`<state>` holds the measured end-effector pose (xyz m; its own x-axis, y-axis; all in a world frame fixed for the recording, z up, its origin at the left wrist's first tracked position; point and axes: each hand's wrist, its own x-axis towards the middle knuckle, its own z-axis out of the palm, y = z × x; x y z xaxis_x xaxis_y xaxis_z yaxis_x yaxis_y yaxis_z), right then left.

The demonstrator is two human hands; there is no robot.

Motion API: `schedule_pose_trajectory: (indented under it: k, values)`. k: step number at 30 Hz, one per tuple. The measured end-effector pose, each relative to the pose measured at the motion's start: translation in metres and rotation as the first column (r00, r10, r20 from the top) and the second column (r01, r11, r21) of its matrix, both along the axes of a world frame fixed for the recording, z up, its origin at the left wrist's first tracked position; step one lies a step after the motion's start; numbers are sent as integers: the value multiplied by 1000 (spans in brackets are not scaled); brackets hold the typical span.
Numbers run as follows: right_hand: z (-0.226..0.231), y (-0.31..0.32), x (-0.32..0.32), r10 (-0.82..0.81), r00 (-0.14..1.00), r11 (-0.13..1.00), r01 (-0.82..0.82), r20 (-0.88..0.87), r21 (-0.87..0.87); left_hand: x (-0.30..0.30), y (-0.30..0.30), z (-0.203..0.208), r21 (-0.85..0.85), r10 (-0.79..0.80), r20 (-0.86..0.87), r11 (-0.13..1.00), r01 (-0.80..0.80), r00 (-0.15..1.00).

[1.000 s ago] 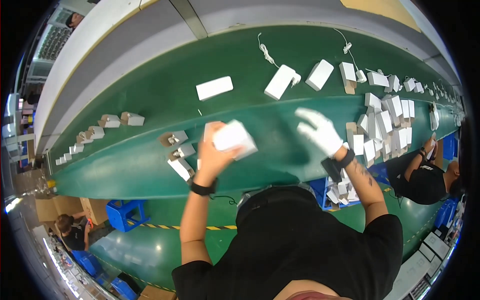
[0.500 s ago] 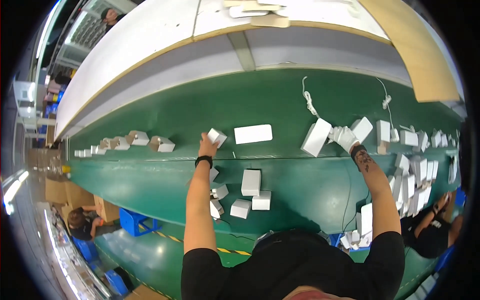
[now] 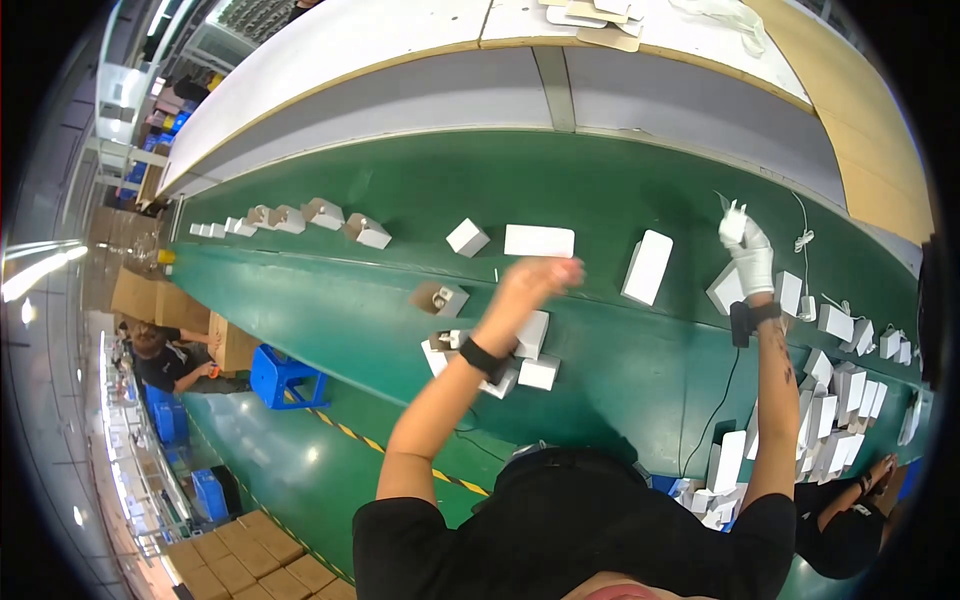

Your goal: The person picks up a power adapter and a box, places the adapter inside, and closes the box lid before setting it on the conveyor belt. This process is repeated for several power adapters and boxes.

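My right hand (image 3: pixel 752 262), in a white glove, is closed on a white plug adapter (image 3: pixel 735 224), its prongs pointing up over the green belt. Just below that hand stands a white box (image 3: pixel 724 290). Smeared by motion, my bare left hand (image 3: pixel 540 282) is over the belt near a flat white box (image 3: pixel 540 241); its fingers cannot be made out. A small white box (image 3: pixel 467 238) sits to its left, and a tall white box (image 3: pixel 648 268) lies between my two hands.
Open boxes with brown insides (image 3: pixel 368 231) line the belt at left. Below my left hand is a cluster of boxes (image 3: pixel 539 372); more boxes are piled (image 3: pixel 835 410) at right. Bundled white cables (image 3: pixel 803 240) lie at far right. A black cord (image 3: pixel 735 375) hangs from my right wrist. Co-workers (image 3: pixel 170 350) are at both sides.
My left hand has let go of the small white box and swung right, toward me. My right hand has risen off the belt with the plug adapter. The whole view has shifted.
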<state>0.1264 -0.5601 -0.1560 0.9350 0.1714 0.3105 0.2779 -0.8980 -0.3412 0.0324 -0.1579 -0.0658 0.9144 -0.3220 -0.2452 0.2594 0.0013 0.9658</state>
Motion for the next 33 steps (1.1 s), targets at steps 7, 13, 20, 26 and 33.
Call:
schedule_pose_trajectory:
  k: [7,13,20,26,33]
  values:
    - [129,75,-138,308,940,243,71,-147,967,-99,-139,-12,-649,-347,-744,580,-492,571]
    - [93,96,-230,551,811,-79,282,-194,956,-68,-121,-77,-950,-303,-309,47,-310,901]
    - [65,150,-216,364,862,393,202,-353,897,-76,-131,-16,-562,90,-197,805,-188,976]
    - [48,148,-183,441,793,226,356,-421,907,-23,-84,-44,-310,-10,-204,949,-55,979]
    - [43,110,-163,551,781,-403,556,-293,727,89,48,-159,912,-483,309,-94,-399,820]
